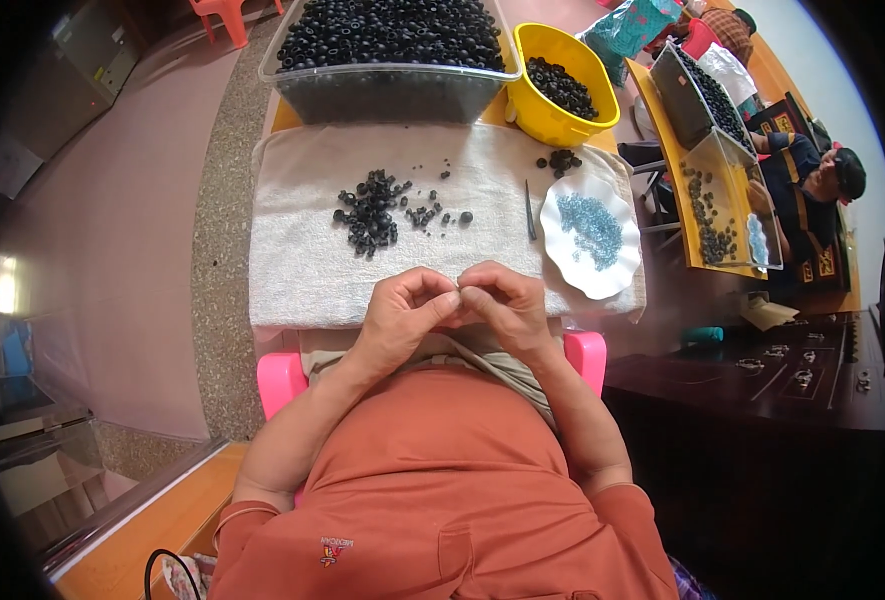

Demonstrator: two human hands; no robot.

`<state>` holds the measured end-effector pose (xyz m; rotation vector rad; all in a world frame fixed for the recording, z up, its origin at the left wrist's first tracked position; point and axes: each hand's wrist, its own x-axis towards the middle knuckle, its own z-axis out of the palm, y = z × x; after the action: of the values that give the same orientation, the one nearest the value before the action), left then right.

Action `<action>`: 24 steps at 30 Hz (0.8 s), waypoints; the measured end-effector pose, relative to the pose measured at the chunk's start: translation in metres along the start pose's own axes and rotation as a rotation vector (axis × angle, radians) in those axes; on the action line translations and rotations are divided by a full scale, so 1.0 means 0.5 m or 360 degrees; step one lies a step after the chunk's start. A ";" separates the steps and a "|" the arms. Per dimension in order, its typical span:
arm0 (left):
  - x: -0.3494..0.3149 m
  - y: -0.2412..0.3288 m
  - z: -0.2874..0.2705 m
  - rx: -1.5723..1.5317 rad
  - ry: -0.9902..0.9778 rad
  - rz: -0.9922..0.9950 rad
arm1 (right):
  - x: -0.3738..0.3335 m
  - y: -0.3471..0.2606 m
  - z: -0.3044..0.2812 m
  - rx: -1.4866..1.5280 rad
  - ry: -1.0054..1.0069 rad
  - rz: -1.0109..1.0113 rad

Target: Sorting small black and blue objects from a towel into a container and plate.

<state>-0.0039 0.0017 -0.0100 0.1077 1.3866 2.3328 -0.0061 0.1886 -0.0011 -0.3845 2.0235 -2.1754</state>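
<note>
My left hand (pixel 408 312) and my right hand (pixel 505 308) meet fingertip to fingertip above the near edge of a white towel (pixel 302 270). Both are pinched closed around something too small to make out. Beyond them on the towel lies a loose pile of small black ring-shaped parts (pixel 370 212), with several stray pieces scattered to its right. A white scalloped plate (pixel 602 282) holding small clear-blue beads (pixel 590 230) sits to the right of my right hand. Left of that plate lies a thin dark pointed tool, perhaps tweezers (pixel 530 210).
Along the far edge stand a clear bin (pixel 392 95) heaped with black parts and a yellow basin (pixel 524 105) with more. A few black pieces (pixel 560 160) rest near the basin. At right, another person (pixel 812 190) sits by a table with bins. A pink chair (pixel 282 382) is under me.
</note>
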 end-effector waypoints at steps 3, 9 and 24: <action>0.000 0.000 -0.001 -0.0026 0.0043 -0.0034 | 0.002 -0.005 0.008 -0.0005 0.0032 -0.0008; -0.001 0.003 -0.004 -0.0141 0.0064 -0.0119 | -0.001 -0.003 0.012 0.0058 0.0046 0.0033; 0.003 -0.001 -0.007 -0.0339 0.0037 -0.0229 | 0.008 -0.008 -0.019 -0.0138 -0.0056 0.0045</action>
<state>-0.0062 -0.0003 -0.0125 -0.0797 1.1081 2.3493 -0.0126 0.1968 0.0025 -0.3993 2.0965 -2.0551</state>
